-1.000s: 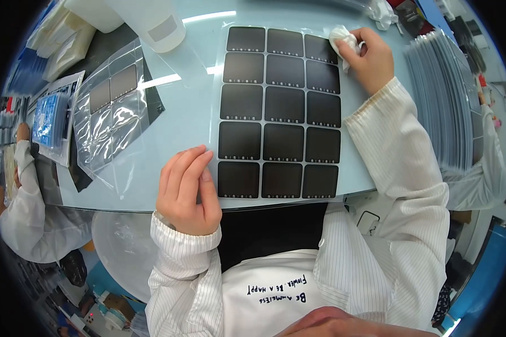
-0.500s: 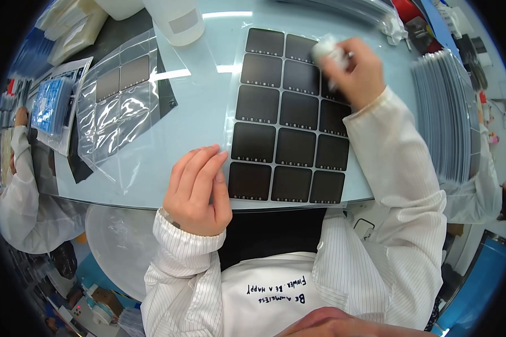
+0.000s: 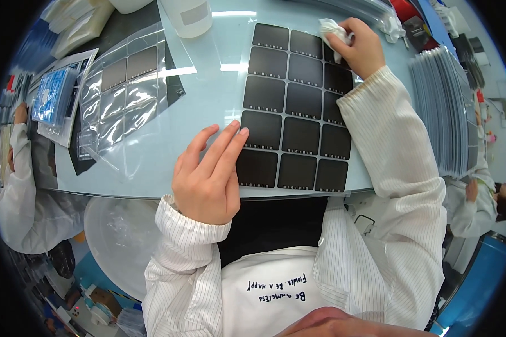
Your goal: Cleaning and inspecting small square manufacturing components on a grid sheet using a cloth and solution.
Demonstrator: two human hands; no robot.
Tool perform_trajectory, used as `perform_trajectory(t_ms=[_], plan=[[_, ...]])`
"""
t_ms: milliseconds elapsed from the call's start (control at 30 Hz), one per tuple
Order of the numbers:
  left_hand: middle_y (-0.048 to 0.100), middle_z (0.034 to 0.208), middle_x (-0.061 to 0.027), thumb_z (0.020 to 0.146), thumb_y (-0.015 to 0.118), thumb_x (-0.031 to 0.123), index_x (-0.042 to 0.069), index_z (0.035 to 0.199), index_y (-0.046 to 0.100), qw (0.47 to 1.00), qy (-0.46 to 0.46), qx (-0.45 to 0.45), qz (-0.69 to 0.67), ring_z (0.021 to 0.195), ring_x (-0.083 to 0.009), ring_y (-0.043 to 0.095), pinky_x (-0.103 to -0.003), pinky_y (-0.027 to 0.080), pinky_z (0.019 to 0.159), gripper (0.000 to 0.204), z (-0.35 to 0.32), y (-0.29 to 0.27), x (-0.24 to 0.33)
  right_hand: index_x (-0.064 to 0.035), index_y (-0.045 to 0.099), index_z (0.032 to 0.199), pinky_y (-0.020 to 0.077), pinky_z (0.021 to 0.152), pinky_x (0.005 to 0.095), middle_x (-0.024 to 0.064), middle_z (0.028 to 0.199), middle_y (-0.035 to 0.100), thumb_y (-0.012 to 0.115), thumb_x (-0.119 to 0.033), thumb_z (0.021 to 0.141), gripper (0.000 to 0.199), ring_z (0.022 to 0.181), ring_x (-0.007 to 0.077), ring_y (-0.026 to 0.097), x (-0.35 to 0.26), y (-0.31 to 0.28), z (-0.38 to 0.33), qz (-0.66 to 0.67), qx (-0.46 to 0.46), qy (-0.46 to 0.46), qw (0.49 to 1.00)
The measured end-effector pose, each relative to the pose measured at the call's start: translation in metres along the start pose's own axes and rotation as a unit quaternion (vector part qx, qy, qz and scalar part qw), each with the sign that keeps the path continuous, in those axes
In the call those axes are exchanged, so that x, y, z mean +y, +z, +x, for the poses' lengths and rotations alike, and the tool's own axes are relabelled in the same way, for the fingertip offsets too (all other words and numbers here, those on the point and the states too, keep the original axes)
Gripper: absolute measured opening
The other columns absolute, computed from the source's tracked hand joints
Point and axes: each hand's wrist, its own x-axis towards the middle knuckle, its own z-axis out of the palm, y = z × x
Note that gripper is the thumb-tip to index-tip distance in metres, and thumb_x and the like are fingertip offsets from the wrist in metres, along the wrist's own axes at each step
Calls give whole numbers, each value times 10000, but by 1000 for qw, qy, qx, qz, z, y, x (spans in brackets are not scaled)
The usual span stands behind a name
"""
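A sheet of dark rectangular panels [image 3: 301, 135], set in rows of three, lies flat before me. My right hand [image 3: 363, 49] is closed around a crumpled white cloth [image 3: 333, 31], pressed to the sheet's far right corner. That hand and cloth partly cover the corner panel. My left hand [image 3: 208, 174] rests at the sheet's near left edge with fingers stretched out, their tips touching the left column. It holds nothing.
Left of the sheet lies a clear plastic film [image 3: 118, 106] with two dark panels. A translucent container [image 3: 186, 22] stands at the back. A tall stack of sheets [image 3: 441, 112] is on the right. A round white bin [image 3: 121, 241] sits below the table edge; another person's sleeve [image 3: 17, 191] shows left.
My right hand and the cloth have moved up to the sheet's far right corner. The left hand has shifted right and forward, its fingers spreading onto the sheet's edge.
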Motion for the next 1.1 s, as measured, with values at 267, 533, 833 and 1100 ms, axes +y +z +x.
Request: perform_trajectory(t_ms=[267,533,833,1100], plan=[[641,1186,-38,746,550,-15,68,1157,636,999,18,11,26,1091,-272,572,-357,466,869,428,-4,6,-5,2,600,919,452,509,294,98,771,576,743,-118,724,270,604,205,565,-95,-52,-127,189,-104,-79,973],[652,1165,-64,744,524,-32,48,1128,645,998,32,41,18,1083,-298,583,-380,474,895,410,-4,10,-2,-4,621,885,416,484,264,87,770,574,706,-106,714,216,547,154,522,-60,-67,-141,163,-37,-2,986],[658,1158,-73,774,512,-37,43,1126,647,998,35,54,14,1101,-295,585,-378,470,921,385,-9,13,-4,-19,641,931,479,529,316,82,781,569,741,-108,663,299,595,255,585,-119,-70,-176,192,-103,-113,969],[661,1152,-62,789,510,-27,55,1128,650,997,43,61,26,1102,-276,587,-372,470,923,375,-7,14,-4,-13,633,821,470,607,380,134,771,595,717,-255,770,261,674,323,598,-48,-55,-129,21,28,63,997]])
